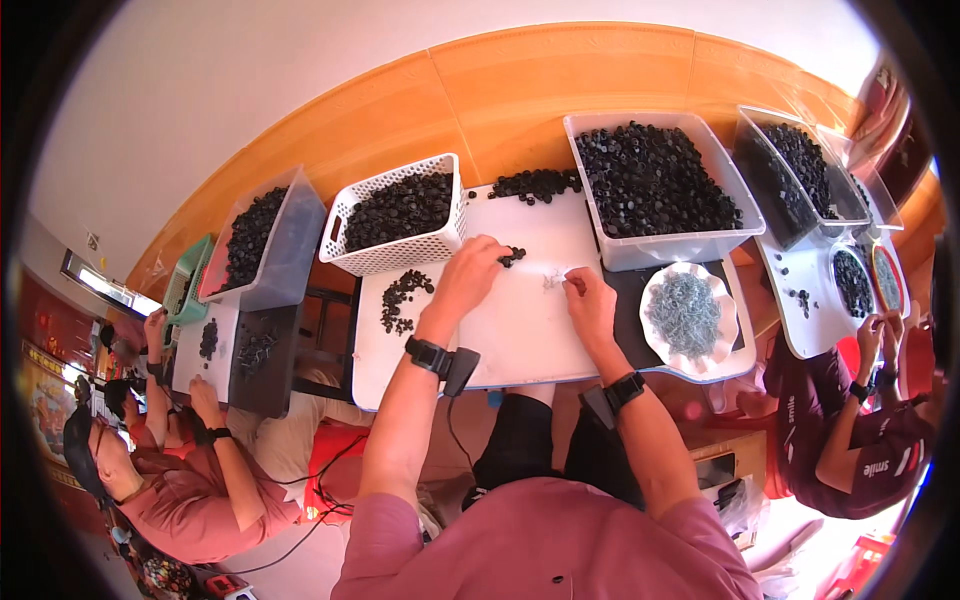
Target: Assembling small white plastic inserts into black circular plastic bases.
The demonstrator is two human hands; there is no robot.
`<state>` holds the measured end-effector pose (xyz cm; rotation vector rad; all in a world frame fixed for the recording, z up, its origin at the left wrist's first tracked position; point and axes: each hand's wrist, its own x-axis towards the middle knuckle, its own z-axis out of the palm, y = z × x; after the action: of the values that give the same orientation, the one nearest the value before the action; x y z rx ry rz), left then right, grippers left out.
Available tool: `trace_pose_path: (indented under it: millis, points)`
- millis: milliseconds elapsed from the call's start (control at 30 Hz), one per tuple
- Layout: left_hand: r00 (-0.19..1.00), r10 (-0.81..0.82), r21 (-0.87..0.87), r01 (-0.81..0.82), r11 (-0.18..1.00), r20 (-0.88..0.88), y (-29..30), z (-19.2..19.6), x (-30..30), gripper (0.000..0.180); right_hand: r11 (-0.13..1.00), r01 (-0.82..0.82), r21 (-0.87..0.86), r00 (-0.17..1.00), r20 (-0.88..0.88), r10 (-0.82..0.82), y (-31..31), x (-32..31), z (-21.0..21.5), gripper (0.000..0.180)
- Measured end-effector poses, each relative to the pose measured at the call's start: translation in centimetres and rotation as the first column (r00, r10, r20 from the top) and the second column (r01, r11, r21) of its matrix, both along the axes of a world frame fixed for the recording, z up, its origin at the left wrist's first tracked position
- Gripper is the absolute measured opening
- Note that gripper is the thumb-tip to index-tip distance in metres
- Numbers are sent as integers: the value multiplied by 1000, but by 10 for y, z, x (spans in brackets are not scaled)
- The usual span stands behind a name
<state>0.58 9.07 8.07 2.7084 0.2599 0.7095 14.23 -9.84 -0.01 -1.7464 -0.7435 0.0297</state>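
Note:
My left hand (474, 275) is over the middle of the white table (515, 340), its fingertips closed at a small cluster of black round parts (513, 257). Close by on the right, my right hand (591, 303) has its thumb and fingers pinched together; whatever is in the pinch is too small to make out. A few thin, pale metal-looking pieces (553, 281) lie between the hands, beside the right fingertips. A loose patch of small black parts (404, 300) is spread left of my left forearm.
A white perforated basket (400, 258) and a clear plastic bin (665, 248) hold black parts behind my hands. Between them is a black pile (537, 185). A scalloped white dish (655, 340) of thin silvery pieces stands right. Co-workers sit at tables either side.

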Motion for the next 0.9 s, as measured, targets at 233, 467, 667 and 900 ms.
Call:
trace_pose_path:
  millis: [233,467,667,900]
  points:
    - [988,112,32,-110,993,-102,-8,-35,15,22,1000,-13,-1,1000,-1,13,0,-3,-3,11]
    - [984,148,68,-142,988,-98,-6,-34,15,15,999,-51,6,998,-28,51,-1,-5,0,9]
    - [986,149,-54,-146,988,71,-31,-35,14,19,1000,-14,1,1000,14,14,-2,-1,-4,12]
    - [952,293,-747,-130,652,91,-69,-60,8,20,985,-155,72,945,-279,169,-4,-10,8,14]
